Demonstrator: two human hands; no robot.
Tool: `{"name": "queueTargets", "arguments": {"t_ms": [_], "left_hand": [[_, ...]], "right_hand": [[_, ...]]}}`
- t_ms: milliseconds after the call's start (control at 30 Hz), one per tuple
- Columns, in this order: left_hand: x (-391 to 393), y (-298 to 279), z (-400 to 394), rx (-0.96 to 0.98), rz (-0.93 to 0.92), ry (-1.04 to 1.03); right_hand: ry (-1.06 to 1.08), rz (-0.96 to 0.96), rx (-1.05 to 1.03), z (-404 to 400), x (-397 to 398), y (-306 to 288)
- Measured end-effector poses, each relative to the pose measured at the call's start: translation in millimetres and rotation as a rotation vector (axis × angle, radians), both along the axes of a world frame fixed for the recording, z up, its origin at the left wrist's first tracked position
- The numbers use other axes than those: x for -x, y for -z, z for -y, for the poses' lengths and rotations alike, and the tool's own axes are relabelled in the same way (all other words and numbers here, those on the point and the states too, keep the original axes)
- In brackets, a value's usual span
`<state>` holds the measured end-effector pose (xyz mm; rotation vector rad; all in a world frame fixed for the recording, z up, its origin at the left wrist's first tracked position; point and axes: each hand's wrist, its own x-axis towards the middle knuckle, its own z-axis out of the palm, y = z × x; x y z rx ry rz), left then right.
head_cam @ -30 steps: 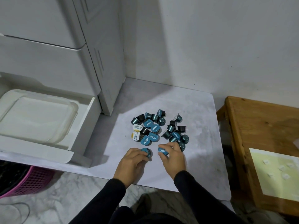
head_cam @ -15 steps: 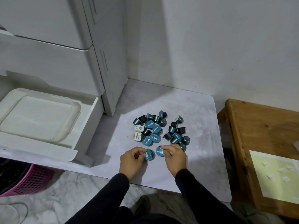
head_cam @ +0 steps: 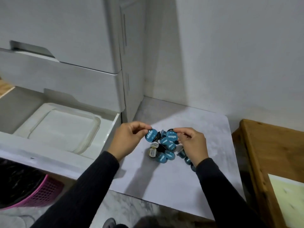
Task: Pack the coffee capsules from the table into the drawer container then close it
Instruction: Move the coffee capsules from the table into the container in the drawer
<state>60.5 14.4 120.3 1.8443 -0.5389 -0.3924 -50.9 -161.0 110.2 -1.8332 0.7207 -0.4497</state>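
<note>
Each hand pinches one blue coffee capsule, lifted above the pile. My left hand (head_cam: 127, 139) holds a capsule (head_cam: 151, 135) by its rim, foil lid facing me. My right hand (head_cam: 192, 142) holds another capsule (head_cam: 172, 136) the same way, just to the right. Below them a heap of several blue capsules (head_cam: 166, 152) and two with pale lids lies on the grey table (head_cam: 164, 186); part of the heap is hidden by my right hand. To the left, the white drawer (head_cam: 110, 129) stands pulled out, with a clear plastic container (head_cam: 65, 127) inside, its lid on.
The white drawer cabinet (head_cam: 74, 46) rises behind the open drawer. A pink basket (head_cam: 41, 195) with dark contents sits on the floor at lower left. A wooden table (head_cam: 271, 162) with a pale sheet stands to the right. A white wall is behind.
Both hands have lifted off the table, each raising a blue capsule from the near edge of the pile. The camera has moved closer and tilted left.
</note>
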Motion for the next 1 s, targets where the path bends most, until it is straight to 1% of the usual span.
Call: {"name": "queueTargets", "arguments": {"t_ms": [100,200,300,400,533,667,833,1000], "left_hand": [[-29,-31,-28,-0.007,0.060,0.029],[-61,-51,-64,-0.054,0.102,0.067],[-100,-56,-108,-0.159,0.139,0.097],[-148,-48,-154,-0.283,0.149,0.142],[-214,-29,-210,-0.524,0.241,0.266],[-263,-10,-250,-0.644,0.270,0.446],[-304,22,-274,-0.779,0.229,0.629],[-328,49,-289,-0.806,0.185,0.700]], "right_hand": [[-0.079,0.049,-0.025,-18,-19,-26],[-0.185,0.083,-0.024,-47,-42,-45],[-0.300,0.097,-0.019,-84,-73,-51],[-0.400,0.086,0.010,-125,-111,-48],[-0.479,-0.012,0.082,-182,-171,-35],[-0.503,-0.135,0.131,-234,-229,-18],[-0.505,-0.296,0.037,-278,-277,8],[-0.464,-0.433,-0.147,-307,-307,34]]}}
